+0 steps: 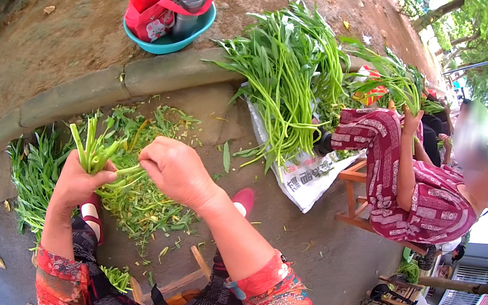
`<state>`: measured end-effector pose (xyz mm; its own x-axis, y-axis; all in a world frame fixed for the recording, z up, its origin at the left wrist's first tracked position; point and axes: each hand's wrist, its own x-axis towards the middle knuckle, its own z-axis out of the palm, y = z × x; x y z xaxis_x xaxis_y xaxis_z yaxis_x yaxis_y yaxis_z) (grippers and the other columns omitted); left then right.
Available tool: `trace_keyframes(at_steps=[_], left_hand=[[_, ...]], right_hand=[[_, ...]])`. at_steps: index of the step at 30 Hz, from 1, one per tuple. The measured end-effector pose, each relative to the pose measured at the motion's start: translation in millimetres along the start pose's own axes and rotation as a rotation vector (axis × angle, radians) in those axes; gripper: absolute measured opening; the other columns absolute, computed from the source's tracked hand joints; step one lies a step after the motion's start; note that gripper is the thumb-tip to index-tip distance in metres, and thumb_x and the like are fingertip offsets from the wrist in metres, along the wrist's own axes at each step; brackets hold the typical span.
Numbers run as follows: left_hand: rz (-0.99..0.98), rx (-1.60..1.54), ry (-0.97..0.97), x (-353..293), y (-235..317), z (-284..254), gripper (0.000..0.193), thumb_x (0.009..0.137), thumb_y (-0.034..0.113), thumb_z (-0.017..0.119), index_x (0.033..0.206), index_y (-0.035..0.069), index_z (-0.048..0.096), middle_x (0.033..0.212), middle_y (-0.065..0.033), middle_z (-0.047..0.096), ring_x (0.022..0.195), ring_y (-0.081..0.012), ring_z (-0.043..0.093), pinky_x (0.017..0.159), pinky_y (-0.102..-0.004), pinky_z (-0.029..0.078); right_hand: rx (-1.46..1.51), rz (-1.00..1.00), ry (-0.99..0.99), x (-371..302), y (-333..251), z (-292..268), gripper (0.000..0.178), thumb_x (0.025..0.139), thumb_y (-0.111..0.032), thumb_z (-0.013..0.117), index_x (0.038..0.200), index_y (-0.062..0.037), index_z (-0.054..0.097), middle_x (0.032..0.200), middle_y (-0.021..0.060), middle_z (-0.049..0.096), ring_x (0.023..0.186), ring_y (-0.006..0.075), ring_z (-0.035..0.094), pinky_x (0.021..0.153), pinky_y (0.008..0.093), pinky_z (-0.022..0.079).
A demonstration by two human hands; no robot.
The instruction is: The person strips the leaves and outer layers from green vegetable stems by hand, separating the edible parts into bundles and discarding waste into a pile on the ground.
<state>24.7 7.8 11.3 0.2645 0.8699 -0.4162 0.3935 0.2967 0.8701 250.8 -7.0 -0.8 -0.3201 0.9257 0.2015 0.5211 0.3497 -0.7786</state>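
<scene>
The heap of greens (279, 88) lies ahead and right of both hands; the smaller stem bunch (93, 149) points away, clasped in the left hand (74, 181); one thin stem (129, 171) stretches rightward to the right hand (181, 174), fingertips pinched on it
</scene>
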Motion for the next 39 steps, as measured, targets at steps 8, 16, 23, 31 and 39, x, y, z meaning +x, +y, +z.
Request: trace_keyframes(at_steps=[8,16,23,31,39], left_hand=[[0.039,-0.060,-0.025,-1,-2,-9,0.010,0.069,0.000,0.072,0.077,-0.002,0.066,0.069,-0.0010,0.062,0.064,-0.0101,0.057,0.061,-0.0273,0.046],[-0.029,-0.037,-0.042,-7,-3,-18,0.013,0.067,0.000,0.073,0.080,-0.001,0.068,0.069,-0.0014,0.063,0.064,-0.0101,0.057,0.062,-0.0280,0.047],[-0.086,0.053,-0.034,-10,-6,-22,0.013,0.067,0.000,0.075,0.078,-0.001,0.068,0.068,-0.0016,0.063,0.065,-0.0099,0.057,0.061,-0.0276,0.046],[-0.022,0.015,0.042,-8,-2,-11,0.011,0.069,-0.001,0.073,0.078,-0.001,0.068,0.068,-0.0002,0.063,0.063,-0.0080,0.056,0.059,-0.0265,0.046],[0.078,-0.008,0.060,-6,-10,-12,0.014,0.073,0.006,0.074,0.084,0.000,0.067,0.074,-0.0011,0.064,0.067,-0.0091,0.057,0.062,-0.0261,0.046]], right_hand=[[-0.125,-0.124,0.007,-3,-7,6,0.007,0.077,-0.007,0.062,0.079,-0.0047,0.056,0.077,0.0105,0.055,0.075,0.0307,0.057,0.068,0.0399,0.045],[-0.085,-0.088,-0.075,-1,-9,17,0.008,0.075,-0.008,0.060,0.076,-0.0039,0.054,0.078,0.0124,0.056,0.077,0.0319,0.058,0.071,0.0413,0.045],[-0.028,-0.041,-0.025,3,-9,30,0.006,0.074,-0.004,0.059,0.076,-0.0030,0.054,0.072,0.0126,0.056,0.072,0.0332,0.058,0.066,0.0408,0.048],[0.081,0.212,0.148,6,-13,32,0.005,0.073,-0.005,0.060,0.073,-0.0007,0.058,0.065,0.0140,0.058,0.057,0.0254,0.059,0.055,0.0337,0.047],[0.271,0.485,0.282,10,-13,24,0.009,0.074,-0.007,0.060,0.072,-0.0009,0.067,0.061,0.0029,0.061,0.057,0.0052,0.053,0.053,0.0250,0.045]])
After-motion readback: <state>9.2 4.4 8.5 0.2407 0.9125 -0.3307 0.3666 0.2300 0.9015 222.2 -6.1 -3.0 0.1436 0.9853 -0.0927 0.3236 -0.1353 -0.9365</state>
